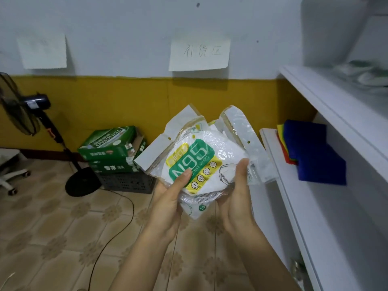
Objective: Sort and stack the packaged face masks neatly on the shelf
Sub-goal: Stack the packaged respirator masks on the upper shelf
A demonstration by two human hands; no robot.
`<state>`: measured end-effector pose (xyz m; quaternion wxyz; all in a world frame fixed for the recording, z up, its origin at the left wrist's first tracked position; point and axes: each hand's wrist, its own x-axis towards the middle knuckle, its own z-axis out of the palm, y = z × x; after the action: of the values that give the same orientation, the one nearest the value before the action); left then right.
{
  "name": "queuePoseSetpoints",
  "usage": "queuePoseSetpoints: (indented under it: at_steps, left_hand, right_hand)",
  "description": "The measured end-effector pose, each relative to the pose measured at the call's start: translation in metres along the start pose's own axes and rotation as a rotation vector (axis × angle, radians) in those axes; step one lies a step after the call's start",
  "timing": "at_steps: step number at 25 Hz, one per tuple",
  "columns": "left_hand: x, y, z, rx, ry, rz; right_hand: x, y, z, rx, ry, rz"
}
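A bundle of packaged N95 face masks [201,156], white packs in clear plastic with green and yellow labels, is held in front of me above the floor. My left hand [170,198] grips the bundle from below left, thumb on the green label. My right hand [237,190] grips it from the lower right, thumb on the top pack. The white shelf unit [327,106] stands to the right. More packaged masks [365,74] lie blurred on its upper shelf.
A stack of coloured cloths [315,150], blue on top, lies on the lower shelf. Green cartons [113,148] sit on a black crate [128,181] by the yellow wall. A standing fan [23,108] and its cable are at left, plus a chair base.
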<state>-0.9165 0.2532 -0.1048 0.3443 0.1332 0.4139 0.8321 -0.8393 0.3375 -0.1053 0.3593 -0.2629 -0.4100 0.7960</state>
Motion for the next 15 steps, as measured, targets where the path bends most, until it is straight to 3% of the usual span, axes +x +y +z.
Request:
queuePoseSetpoints:
  at_steps: [4,7,9,13,15]
  left_hand:
    - [0.076,0.003,0.028,0.004,0.048,0.032]
    - [0.140,0.000,0.035,0.031,0.128,0.103]
    - [0.183,-0.010,0.050,0.111,0.164,0.146]
    - [0.280,-0.048,0.088,0.206,0.017,0.004]
    - [0.333,-0.054,0.100,0.217,-0.067,-0.038]
  right_hand:
    - [0.085,-0.031,-0.021,0.062,0.034,-0.054]
    - [0.132,-0.058,-0.039,0.018,0.212,-0.180]
    - [0.159,-0.064,-0.040,-0.241,0.234,-0.349]
    - [0.234,-0.051,-0.024,-1.291,0.096,-0.600]
    - [0.288,-0.059,-0.023,-1.400,0.164,-0.678]
